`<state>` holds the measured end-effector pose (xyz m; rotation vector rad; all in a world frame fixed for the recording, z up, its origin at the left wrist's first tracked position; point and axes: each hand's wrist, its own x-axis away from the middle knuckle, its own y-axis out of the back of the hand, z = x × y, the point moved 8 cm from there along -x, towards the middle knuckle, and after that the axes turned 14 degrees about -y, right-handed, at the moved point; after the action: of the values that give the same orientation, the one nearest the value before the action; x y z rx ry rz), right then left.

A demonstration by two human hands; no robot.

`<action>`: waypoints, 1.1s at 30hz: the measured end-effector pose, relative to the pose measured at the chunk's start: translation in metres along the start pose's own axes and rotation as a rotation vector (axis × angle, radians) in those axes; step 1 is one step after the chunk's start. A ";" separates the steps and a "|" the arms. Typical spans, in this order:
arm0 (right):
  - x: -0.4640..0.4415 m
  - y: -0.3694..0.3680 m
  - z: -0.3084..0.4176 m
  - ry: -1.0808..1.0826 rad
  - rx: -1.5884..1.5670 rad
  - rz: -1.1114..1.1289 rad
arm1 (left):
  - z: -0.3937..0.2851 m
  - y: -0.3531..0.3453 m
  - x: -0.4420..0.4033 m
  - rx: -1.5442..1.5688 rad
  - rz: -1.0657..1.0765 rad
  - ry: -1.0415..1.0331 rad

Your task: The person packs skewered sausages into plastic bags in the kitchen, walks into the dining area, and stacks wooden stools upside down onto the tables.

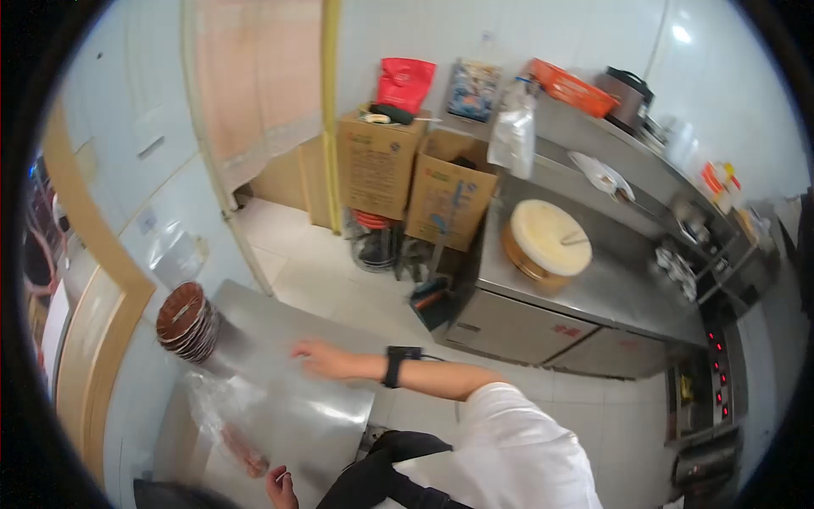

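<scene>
Clear plastic bag (206, 402) with something long and reddish-brown (242, 451) at its near end: it lies on the metal table (331, 416) before me, just beside my left hand (281, 488). That hand is at the bottom edge of my view, fingers partly bent; I cannot tell whether they touch the bag or pinch anything. My right hand (319, 359) reaches out over the tabletop, blurred, its fingers loosely spread, apart from the bag. A black strap (394, 366) circles that wrist, and a white sleeve (517, 437) covers my upper arm. Beyond the bag, near the wall, I have a stack of brown baskets (186, 322), nested and tilted a little.

Past the table runs a pale tiled floor (297, 254). Across it, to my right, I see a steel counter (610, 299) bearing a round tub with a cream-coloured lid (547, 236). Farther along stand two cardboard boxes, one (377, 165) with a red bag (405, 83) on top, the other (452, 187) open. Above the counter, a shelf (585, 119) holds an orange package (570, 87) and a dark cooker (626, 95).
</scene>
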<state>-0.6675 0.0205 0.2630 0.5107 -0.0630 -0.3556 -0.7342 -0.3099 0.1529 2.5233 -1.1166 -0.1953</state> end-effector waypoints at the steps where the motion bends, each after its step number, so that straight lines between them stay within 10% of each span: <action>1: 0.032 0.033 -0.024 -0.001 -0.041 -0.073 | 0.003 -0.013 -0.002 0.047 0.051 0.069; 9: 0.269 0.362 -0.095 -0.281 0.576 -0.951 | -0.100 -0.162 -0.059 0.246 0.250 0.017; 18: 0.427 0.778 -0.169 -0.467 1.163 -1.430 | -0.213 -0.484 -0.151 0.360 0.397 -0.102; 26: 0.543 0.944 -0.326 -1.265 1.233 -1.332 | -0.400 -0.718 -0.161 0.411 0.753 -0.125; 31: 0.566 0.964 -0.393 -1.229 1.445 -1.003 | -0.452 -0.786 -0.161 0.341 0.928 -0.145; 33: 0.586 0.975 -0.417 -1.272 0.944 -1.081 | -0.464 -0.805 -0.159 0.296 1.009 -0.174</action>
<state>0.2526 0.8036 0.3587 1.1595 -1.2676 -1.7206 -0.1636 0.4326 0.2622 1.8500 -2.4519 0.0356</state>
